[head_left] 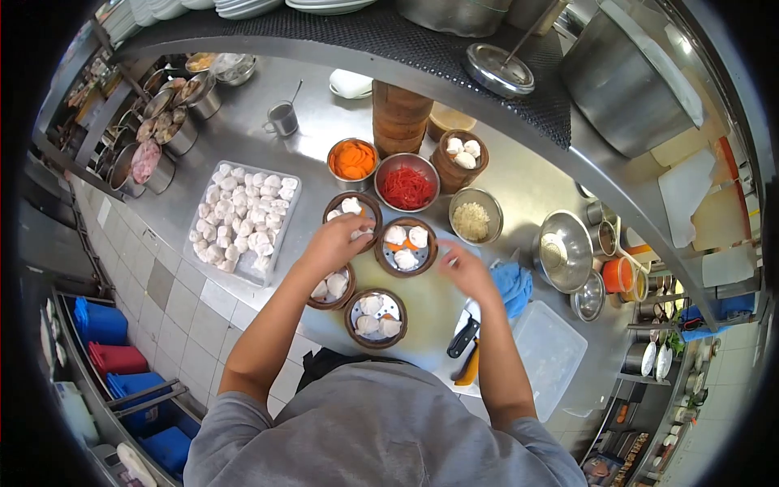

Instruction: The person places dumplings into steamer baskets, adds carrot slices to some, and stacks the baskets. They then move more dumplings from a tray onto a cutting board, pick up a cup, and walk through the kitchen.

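My left hand (334, 246) is over the upper-left bamboo steamer basket (375, 213), its fingertips closed on a whitish dumpling, mostly hidden. Two more dumplings (351, 205) show in that basket. To the right, my right hand (468, 273) hovers beside the middle steamer basket (431, 264), fingers loosely bent and apart, with nothing visible in them. Three white dumplings (405, 259) sit in this middle basket, with orange carrot slices under them. Nearer my body are a front basket (371, 345) of dumplings and another basket (329, 305), partly covered by my left forearm.
A clear tray (272, 272) of many dumplings lies left. Behind the baskets are bowls of carrot slices (352, 160), red shreds (406, 188) and chopped pale bits (471, 221). Beside my right forearm lie a black-handled knife (463, 338), a yellow handle (468, 367) and a blue cloth (513, 288).
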`<action>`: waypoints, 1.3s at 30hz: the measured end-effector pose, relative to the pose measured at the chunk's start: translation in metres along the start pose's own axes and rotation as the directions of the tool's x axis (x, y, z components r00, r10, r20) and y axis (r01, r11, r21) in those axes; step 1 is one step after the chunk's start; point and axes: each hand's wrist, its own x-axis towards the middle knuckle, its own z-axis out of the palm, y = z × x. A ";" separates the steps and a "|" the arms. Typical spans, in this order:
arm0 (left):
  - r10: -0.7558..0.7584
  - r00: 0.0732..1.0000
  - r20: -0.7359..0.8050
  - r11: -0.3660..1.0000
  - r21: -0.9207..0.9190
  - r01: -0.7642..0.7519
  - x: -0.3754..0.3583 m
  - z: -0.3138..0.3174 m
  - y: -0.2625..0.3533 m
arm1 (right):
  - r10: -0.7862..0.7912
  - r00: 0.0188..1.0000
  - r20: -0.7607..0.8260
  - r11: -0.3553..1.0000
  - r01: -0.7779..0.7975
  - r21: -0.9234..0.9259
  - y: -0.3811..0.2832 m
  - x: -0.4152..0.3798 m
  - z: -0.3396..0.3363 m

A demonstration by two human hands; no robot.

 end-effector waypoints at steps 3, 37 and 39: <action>0.048 0.996 0.078 0.998 -0.051 -0.045 -0.036 -0.003 0.015 | -0.319 0.878 -0.356 0.911 0.181 -0.370 0.005 -0.018 0.059; -0.272 0.940 -0.207 0.959 -0.140 0.247 -0.201 -0.027 -0.035 | -0.240 0.708 -0.664 0.930 -0.028 -0.367 -0.015 0.150 -0.091; -0.258 0.949 -0.183 0.962 -0.139 0.235 -0.196 -0.022 -0.037 | -0.285 0.702 -0.653 0.908 -0.020 -0.418 -0.012 0.150 -0.090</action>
